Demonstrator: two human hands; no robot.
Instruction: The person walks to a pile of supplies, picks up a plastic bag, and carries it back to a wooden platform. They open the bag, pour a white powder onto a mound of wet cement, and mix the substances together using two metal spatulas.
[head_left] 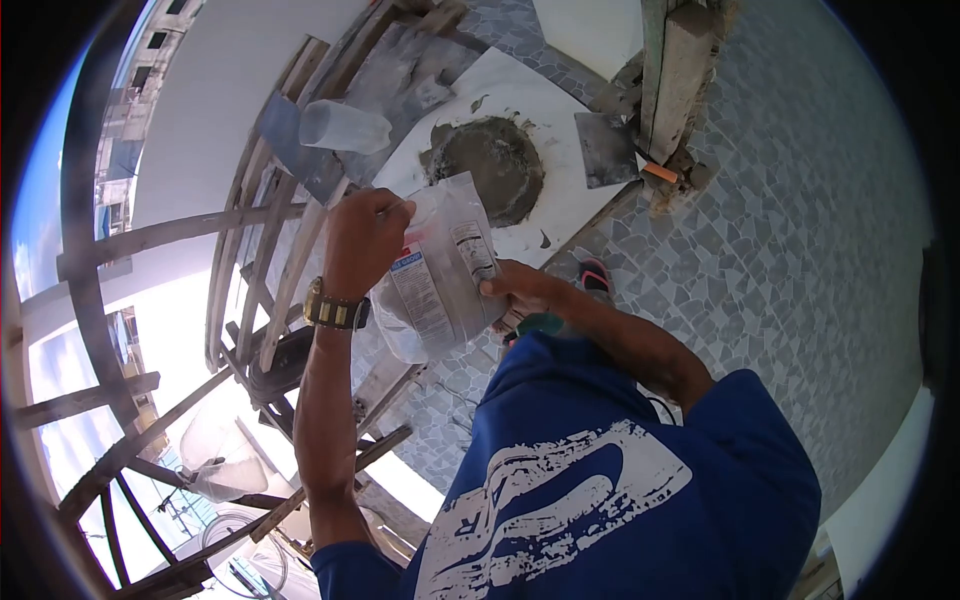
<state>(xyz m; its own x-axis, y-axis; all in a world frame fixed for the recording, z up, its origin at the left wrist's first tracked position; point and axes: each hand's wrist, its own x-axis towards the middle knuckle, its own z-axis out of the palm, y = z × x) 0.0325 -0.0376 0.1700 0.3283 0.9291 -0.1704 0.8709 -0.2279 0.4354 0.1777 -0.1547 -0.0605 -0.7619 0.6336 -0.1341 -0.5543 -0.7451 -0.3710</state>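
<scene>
The left hand (368,240) closes on the bag's (435,290) upper edge; the right hand (512,288) grips its side, thumb on the print. Firm grips on both sides should best steady such limp plastic. From the bag, grey mix (485,165) lies at one o'clock on a white board (562,205), the clear tub (340,127) at eleven, a dark plate (603,150) at two.

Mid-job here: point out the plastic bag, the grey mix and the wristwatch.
Plastic bag (424,296): head view, on the printed side.
Grey mix (484,166): head view, near the middle of the round patch.
Wristwatch (336,312): head view, on the band.
</scene>
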